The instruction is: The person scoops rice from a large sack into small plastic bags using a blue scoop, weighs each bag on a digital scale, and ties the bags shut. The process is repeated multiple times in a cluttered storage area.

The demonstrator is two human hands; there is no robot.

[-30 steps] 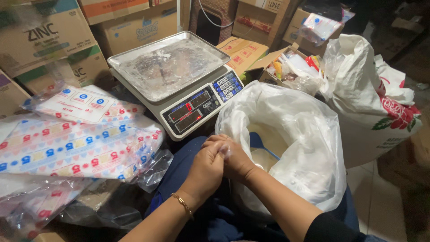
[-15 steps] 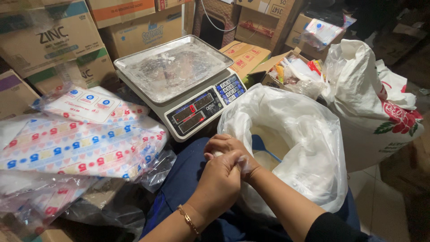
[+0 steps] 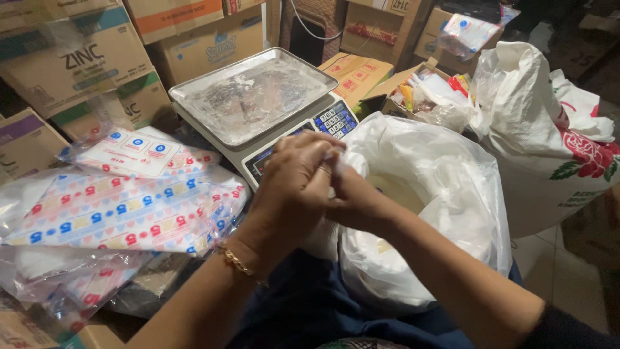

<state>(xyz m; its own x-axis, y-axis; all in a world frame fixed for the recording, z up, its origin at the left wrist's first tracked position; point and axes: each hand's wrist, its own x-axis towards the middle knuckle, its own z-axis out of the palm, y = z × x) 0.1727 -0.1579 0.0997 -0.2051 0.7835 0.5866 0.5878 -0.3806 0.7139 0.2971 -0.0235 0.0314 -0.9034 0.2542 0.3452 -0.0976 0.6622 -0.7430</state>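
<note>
Head view looks down on stacked brown cardboard cartons (image 3: 77, 58) that fill the back and left of the scene. To the right stands a tall white woven sack with a red rose print (image 3: 549, 148), its mouth gathered. In front of it, at the centre right, sits a wide open white plastic bag of pale powder (image 3: 439, 207), resting against the person's dark blue lap (image 3: 303, 310). On the left lies a pile of clear plastic packets printed with coloured squares and numerals (image 3: 123, 213), overlapping one another, with a smaller white packet bearing blue round marks (image 3: 139, 152) on top. Behind the hands is a grey electronic weighing scale with a steel pan (image 3: 252, 94); the pan is covered with crumpled clear film, and the scale's blue keypad (image 3: 334, 119) shows just beside the knuckles. An open carton of mixed small packets (image 3: 429, 94) stands between the scale and the sack. The left hand (image 3: 294, 184) and right hand (image 3: 352, 197) are pressed together over the near rim of the open bag, fingers closed around a small twist of white plastic (image 3: 337, 165), mostly hidden between them. A thin gold chain bracelet (image 3: 237, 262) circles the left wrist
</note>
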